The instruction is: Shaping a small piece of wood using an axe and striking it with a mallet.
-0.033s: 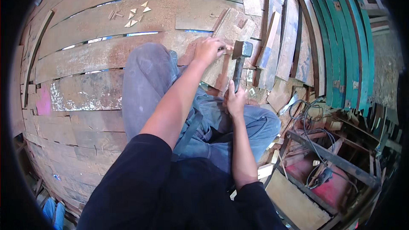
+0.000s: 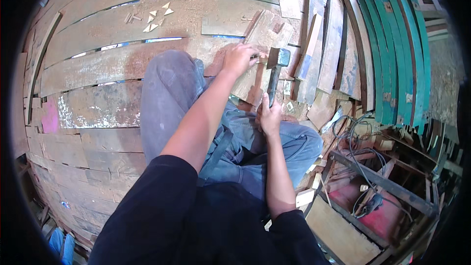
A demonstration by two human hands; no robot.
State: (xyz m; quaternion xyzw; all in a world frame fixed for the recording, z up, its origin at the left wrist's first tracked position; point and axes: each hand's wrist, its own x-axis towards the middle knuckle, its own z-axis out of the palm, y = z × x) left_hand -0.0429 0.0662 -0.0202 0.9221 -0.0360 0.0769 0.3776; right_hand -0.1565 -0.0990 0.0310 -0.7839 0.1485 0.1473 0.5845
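My right hand [image 2: 270,117] is closed around the dark handle of a hammer [image 2: 280,58], which stands head up above my lap. The hammer's blocky metal head is close to the fingertips of my left hand [image 2: 239,58]. That hand is closed in a pinch over a wooden board [image 2: 256,79], at what looks like a small piece of wood [image 2: 263,60] beside the hammer head. Part of it is hidden by the fingers and the hammer. The board lies in front of my crossed legs, its far end holding a notch and sawdust.
Small wooden triangles [image 2: 153,19] and short sticks [image 2: 131,18] lie on the plank floor [image 2: 93,103], which has gaps. Several boards [image 2: 329,39] and green slats [image 2: 392,54] are at the right. Below them are a tangled cable [image 2: 360,137] and a metal frame [image 2: 387,181].
The hammer and my right hand have shifted very slightly to the left. My left hand stays in place.
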